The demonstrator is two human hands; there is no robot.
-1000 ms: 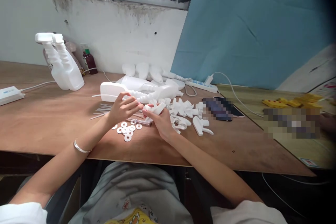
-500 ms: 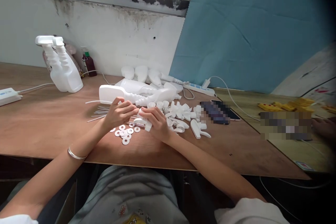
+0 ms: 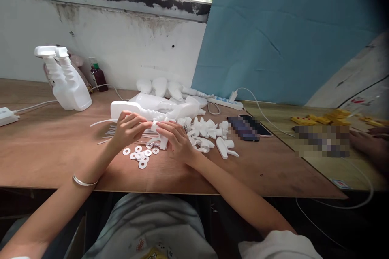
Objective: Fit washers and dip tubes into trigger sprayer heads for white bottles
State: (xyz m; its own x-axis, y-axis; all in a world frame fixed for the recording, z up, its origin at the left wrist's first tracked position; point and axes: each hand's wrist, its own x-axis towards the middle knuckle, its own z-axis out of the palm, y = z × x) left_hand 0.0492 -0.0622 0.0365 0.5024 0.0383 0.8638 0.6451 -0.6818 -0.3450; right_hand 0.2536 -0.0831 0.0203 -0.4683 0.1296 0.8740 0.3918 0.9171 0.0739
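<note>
My right hand point(image 3: 179, 141) is closed around a white trigger spray head point(image 3: 163, 141), its ribbed collar point(image 3: 154, 126) facing my left hand point(image 3: 131, 129). The left fingers are pinched together right at the collar. A thin white plastic tube point(image 3: 103, 122) sticks out leftward from behind the left hand and appears to be held in it; its other end is hidden by the fingers. Below the hands lies a loose group of flat white ring washers point(image 3: 139, 156). More thin tubes point(image 3: 111, 131) lie behind my left wrist.
White bottles point(image 3: 126, 110) lie in a pile behind the hands. Spray heads point(image 3: 206, 127) are heaped to the right, with one point(image 3: 225, 147) apart. Two spray bottles point(image 3: 71, 85) stand left. Phones point(image 3: 258, 125), a power strip point(image 3: 226, 102) and another person's hand point(image 3: 369, 141) are on the right.
The hands have come together at the collar, and the spray head has turned so its collar points left. The whole view has shifted slightly.
</note>
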